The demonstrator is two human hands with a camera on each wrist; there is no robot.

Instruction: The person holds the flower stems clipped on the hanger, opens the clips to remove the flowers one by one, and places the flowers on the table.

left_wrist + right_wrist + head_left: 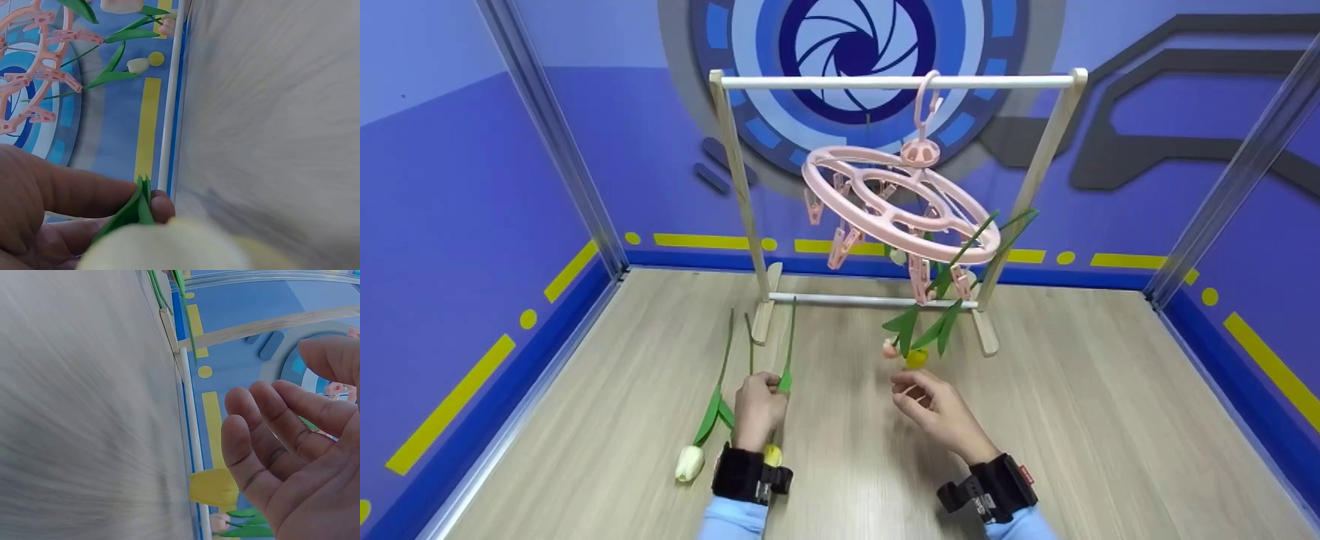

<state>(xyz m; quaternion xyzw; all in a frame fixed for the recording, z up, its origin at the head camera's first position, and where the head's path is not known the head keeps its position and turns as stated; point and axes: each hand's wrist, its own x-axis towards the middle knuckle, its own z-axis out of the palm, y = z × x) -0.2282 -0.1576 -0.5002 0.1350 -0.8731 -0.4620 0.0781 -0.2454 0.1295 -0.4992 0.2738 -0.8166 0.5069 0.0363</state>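
Observation:
My left hand [760, 409] pinches an artificial tulip by its green leaves [138, 207]. Its pale yellow bloom [163, 247] looms blurred in the left wrist view, while the stem [791, 337] points away from me. Beside that hand a white tulip [690, 463] lies on the table, with another stem [750, 337] partly hidden behind the hand. With fingers loosely curved and holding nothing, my right hand [941, 412] hovers below a hanging yellow tulip [916, 358] and a pink tulip [890, 348]. These hang bloom-down from a tilted pink round clip hanger [847, 214].
The hanger hooks over the white top rod [825, 82] of a wooden stand [739, 172], right of its middle. Several pink clips [840, 249] dangle at its left. Another white tulip [898, 256] hangs farther back. Blue panels [495, 210] enclose the wooden table [1080, 420].

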